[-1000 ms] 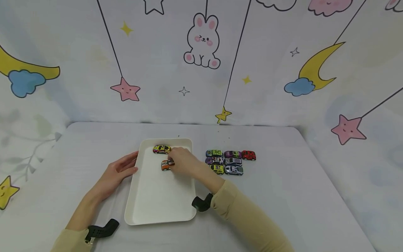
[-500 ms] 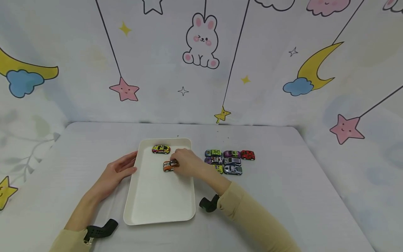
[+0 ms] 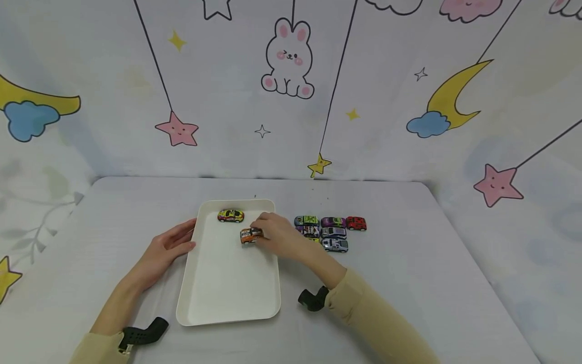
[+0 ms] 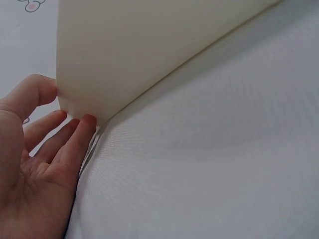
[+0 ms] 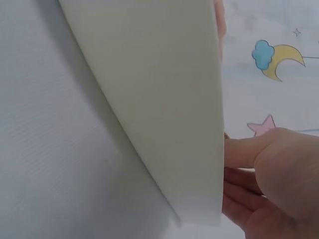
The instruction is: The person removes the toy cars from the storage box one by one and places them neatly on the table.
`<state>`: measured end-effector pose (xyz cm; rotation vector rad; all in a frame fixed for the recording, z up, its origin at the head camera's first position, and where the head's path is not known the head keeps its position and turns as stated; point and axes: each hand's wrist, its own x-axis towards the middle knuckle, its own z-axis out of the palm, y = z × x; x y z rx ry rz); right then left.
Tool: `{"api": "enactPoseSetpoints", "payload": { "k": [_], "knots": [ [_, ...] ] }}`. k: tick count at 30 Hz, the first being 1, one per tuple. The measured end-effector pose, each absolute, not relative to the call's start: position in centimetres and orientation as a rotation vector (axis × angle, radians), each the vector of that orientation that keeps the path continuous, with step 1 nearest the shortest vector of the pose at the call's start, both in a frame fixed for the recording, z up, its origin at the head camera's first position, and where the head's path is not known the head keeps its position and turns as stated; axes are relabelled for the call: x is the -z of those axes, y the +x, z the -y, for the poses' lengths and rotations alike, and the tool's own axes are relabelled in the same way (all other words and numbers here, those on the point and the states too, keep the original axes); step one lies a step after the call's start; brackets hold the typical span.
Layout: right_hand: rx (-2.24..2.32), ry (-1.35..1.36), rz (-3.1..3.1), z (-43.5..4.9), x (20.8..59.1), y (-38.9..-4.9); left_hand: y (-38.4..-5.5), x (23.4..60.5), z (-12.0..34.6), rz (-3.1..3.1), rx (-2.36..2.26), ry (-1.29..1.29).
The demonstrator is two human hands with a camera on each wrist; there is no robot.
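In the head view, my right hand [image 3: 284, 237] is over the right side of the white tray [image 3: 227, 298] and pinches the rear of an orange toy car [image 3: 249, 235]. A yellow toy car [image 3: 231, 216] sits apart from it near the tray's far end. My left hand [image 3: 163, 253] rests its fingers and thumb against the tray's left side. The left wrist view shows these fingertips [image 4: 88, 120] touching the outer wall, fairly straight. From the right wrist, the tray wall hides my right hand's fingertips and nearly all of the car.
Right of the tray, several toy cars stand in close rows on the white cloth, among them a green one [image 3: 306, 221], a purple one [image 3: 333, 222], a silver one [image 3: 335, 245] and a red one [image 3: 356, 223]. My right forearm passes in front of part of this group.
My right hand has shifted to the right within the tray, taking the orange car along, so it stands farther from the yellow car. My left hand keeps its place at the tray's side.
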<state>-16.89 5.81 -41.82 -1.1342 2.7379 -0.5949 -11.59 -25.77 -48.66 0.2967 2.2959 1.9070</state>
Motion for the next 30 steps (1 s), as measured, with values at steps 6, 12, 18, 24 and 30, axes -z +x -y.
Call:
{"api": "enactPoseSetpoints", "payload": {
  "k": [6,12,18,24,30],
  "knots": [
    [0.626,-1.107,-2.785,-6.6,41.7,-16.4,-11.6,48.7,25.8,-2.290,-1.913,0.287],
    [0.715,-1.123,-2.855,-7.8,41.3,-15.6,-11.6,48.6,25.8,-2.290,-1.907,0.293],
    [0.867,-1.114,-2.913,-9.7,41.3,-15.0,-11.6,48.7,25.8,-2.293,-1.902,0.288],
    [0.938,-1.022,-2.968,-12.3,41.3,-14.4,-11.6,48.6,25.8,-2.300,-1.902,0.297],
    [0.937,-0.956,-3.021,-15.6,41.9,-14.4,-11.6,48.8,25.8,-2.303,-1.900,0.287]
  ]
}}
